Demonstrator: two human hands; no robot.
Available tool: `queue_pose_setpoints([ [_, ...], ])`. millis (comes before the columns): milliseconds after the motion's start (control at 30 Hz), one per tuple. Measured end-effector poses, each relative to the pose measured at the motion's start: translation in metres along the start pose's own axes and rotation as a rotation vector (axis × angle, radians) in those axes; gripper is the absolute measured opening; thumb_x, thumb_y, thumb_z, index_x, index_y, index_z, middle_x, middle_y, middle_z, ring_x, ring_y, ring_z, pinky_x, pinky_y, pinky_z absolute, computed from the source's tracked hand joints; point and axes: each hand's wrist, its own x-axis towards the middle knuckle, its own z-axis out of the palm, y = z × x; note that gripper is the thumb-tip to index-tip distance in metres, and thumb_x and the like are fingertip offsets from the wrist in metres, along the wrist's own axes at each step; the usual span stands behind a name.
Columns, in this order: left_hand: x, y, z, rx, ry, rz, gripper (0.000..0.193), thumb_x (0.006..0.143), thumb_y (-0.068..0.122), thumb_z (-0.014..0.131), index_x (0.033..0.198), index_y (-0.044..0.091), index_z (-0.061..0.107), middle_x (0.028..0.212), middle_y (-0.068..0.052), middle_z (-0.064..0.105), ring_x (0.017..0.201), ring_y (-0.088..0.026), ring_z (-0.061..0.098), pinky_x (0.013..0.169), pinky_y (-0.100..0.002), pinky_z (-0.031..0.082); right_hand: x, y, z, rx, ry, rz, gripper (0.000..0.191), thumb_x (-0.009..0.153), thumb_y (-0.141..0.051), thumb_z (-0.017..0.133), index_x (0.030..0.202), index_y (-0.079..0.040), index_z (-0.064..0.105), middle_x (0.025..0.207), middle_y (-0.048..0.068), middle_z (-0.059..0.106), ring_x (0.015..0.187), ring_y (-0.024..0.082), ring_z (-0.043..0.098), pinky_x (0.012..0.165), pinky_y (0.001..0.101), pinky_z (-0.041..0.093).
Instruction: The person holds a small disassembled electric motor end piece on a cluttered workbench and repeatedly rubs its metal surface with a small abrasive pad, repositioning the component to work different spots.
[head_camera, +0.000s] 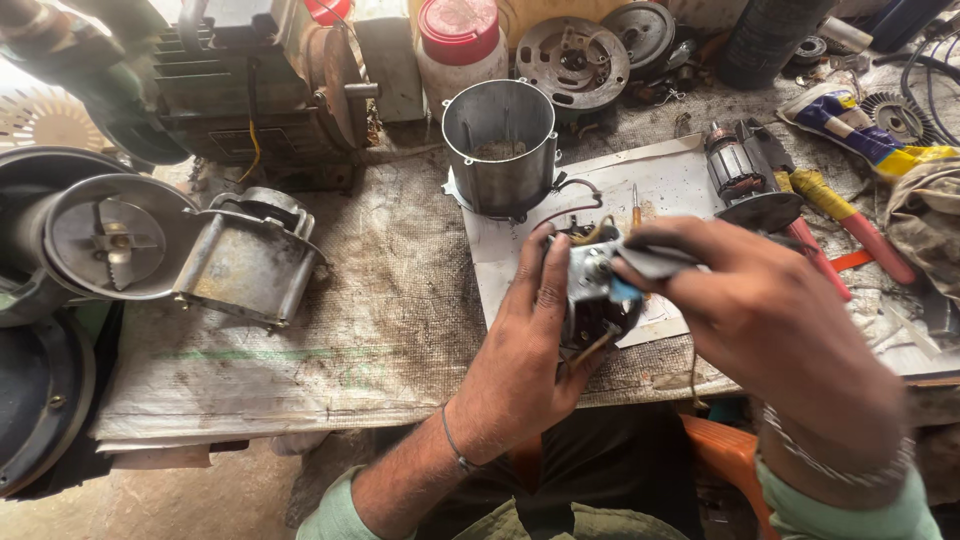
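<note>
My left hand (525, 350) grips a small motor part (592, 290) of grey metal with wires and a blue piece, held above the table's front edge. My right hand (770, 320) reaches in from the right and pinches a dark flat tool (655, 258) against the top of that part. Just behind the hands stands an open metal cylinder housing (500, 145) on a white sheet of paper (660, 185). A motor armature with copper windings (740, 180) lies to the right of the sheet.
A grey metal casing (250, 260) and a round blade housing (110, 240) sit at the left. Pliers with red and yellow handles (840, 220), a small screwdriver (635, 205), a red-lidded jar (458, 40) and round motor plates (572, 60) crowd the back. A dirty woven cloth (380, 300) covers the bench.
</note>
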Motion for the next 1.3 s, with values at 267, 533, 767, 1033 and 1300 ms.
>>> queue_pose_setpoints([
  [267,0.000,0.001,0.000,0.015,-0.012,-0.023,0.109,0.082,0.011,0.084,0.160,-0.008,0.010,0.165,-0.040,0.016,0.152,-0.058,0.030,0.124,-0.053,0.036,0.014,0.006,0.005,-0.119,0.061,-0.110,0.007,0.082,0.000,0.075,0.088,-0.003,0.076,0.118,0.010,0.073,0.107,0.029,0.071,0.099,0.0445,0.055],
  [533,0.001,0.001,0.000,-0.007,0.018,0.006,0.111,0.083,0.009,0.084,0.163,-0.005,0.008,0.167,-0.038,0.017,0.154,-0.057,0.032,0.125,-0.052,0.038,0.010,0.014,0.005,-0.142,0.054,-0.142,0.019,0.077,0.004,0.072,0.094,-0.003,0.078,0.118,0.008,0.075,0.107,0.029,0.071,0.105,0.0485,0.051],
  [767,0.000,0.001,0.000,0.005,-0.011,-0.015,0.111,0.082,0.010,0.085,0.161,-0.005,0.009,0.164,-0.039,0.015,0.151,-0.057,0.033,0.123,-0.052,0.039,0.007,0.005,-0.001,-0.157,0.047,-0.127,0.010,0.080,0.000,0.071,0.089,-0.002,0.076,0.115,0.010,0.074,0.106,0.030,0.070,0.101,0.0485,0.052],
  [1033,-0.001,-0.001,0.004,0.050,0.027,0.003,0.111,0.082,0.016,0.087,0.161,-0.007,0.013,0.163,-0.038,0.021,0.149,-0.055,0.040,0.121,-0.052,0.043,0.003,-0.007,-0.001,-0.222,0.057,-0.044,0.020,0.076,-0.001,0.072,0.094,-0.007,0.079,0.118,0.008,0.074,0.101,0.029,0.070,0.092,0.0457,0.051],
  [1300,-0.003,-0.002,0.005,0.117,0.103,0.015,0.112,0.082,0.029,0.088,0.159,-0.012,0.017,0.161,-0.037,0.030,0.148,-0.053,0.044,0.121,-0.051,0.044,-0.006,-0.017,0.000,-0.253,0.031,-0.053,0.022,0.082,-0.001,0.071,0.102,-0.006,0.077,0.120,0.014,0.071,0.107,0.030,0.069,0.093,0.0444,0.050],
])
